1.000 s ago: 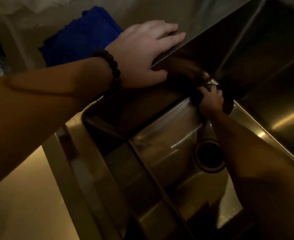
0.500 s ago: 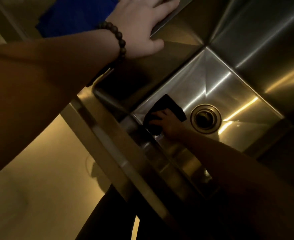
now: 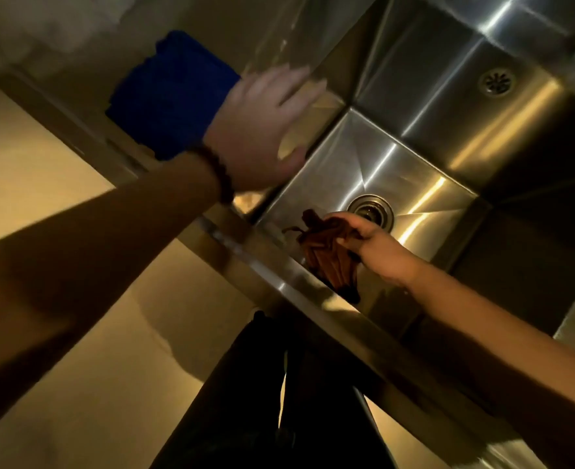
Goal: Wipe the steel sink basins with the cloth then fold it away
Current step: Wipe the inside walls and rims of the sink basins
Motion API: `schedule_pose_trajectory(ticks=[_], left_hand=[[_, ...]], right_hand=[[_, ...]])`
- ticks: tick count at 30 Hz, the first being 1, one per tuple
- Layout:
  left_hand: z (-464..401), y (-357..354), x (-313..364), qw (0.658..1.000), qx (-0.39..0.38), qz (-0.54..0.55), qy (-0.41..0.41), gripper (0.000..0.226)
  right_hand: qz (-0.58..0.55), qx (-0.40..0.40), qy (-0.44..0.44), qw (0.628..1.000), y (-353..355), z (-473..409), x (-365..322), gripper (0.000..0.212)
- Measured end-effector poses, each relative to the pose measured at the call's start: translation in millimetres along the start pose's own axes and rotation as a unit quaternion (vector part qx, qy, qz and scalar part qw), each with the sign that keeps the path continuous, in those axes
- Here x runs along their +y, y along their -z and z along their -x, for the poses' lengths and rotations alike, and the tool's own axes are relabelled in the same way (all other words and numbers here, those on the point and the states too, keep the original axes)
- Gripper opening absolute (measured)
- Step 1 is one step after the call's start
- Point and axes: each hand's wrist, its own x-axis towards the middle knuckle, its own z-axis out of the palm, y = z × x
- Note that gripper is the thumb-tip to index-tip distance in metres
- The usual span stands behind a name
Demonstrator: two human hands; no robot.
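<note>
The bunched cloth (image 3: 326,252) is gripped in the right hand (image 3: 374,245) against the basin (image 3: 397,170) wall for wiping, while the left hand (image 3: 262,130) is spread flat on the rim, likely for support.

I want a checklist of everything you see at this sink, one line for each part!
Surface: steel sink basin, shiny, with a round drain in its floor; a second steel basin beyond has its own small drain.
Job's things: dark reddish-brown cloth, bunched, against the near wall of the basin.
Clutter: folded blue cloth on the steel ledge left of the basin.
Hands: right hand grips the dark cloth; left hand, blurred, with straight fingers, over the basin's left rim; dark beaded bracelet on its wrist.
Cables: nothing seen.
Surroundings: pale floor below the sink front; dim, yellowish light.
</note>
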Motion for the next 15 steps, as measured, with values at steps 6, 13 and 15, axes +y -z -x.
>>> schedule_pose_trajectory(ticks=[6,13,15], left_hand=[[102.0,-26.9,13.7,0.993,-0.113,0.011,-0.019,0.073],[128.0,-43.7,10.9,0.988,-0.154,-0.031,0.011,0.081],[127.0,-43.7,13.8,0.988,-0.149,-0.036,0.013,0.082]], right_hand=[[-0.027,-0.037,-0.039,0.998,-12.0,51.2,-4.1,0.04],[-0.001,-0.057,-0.103,0.993,-48.0,11.6,-25.5,0.038],[0.019,-0.058,-0.101,0.993,-65.4,-13.3,-35.4,0.032]])
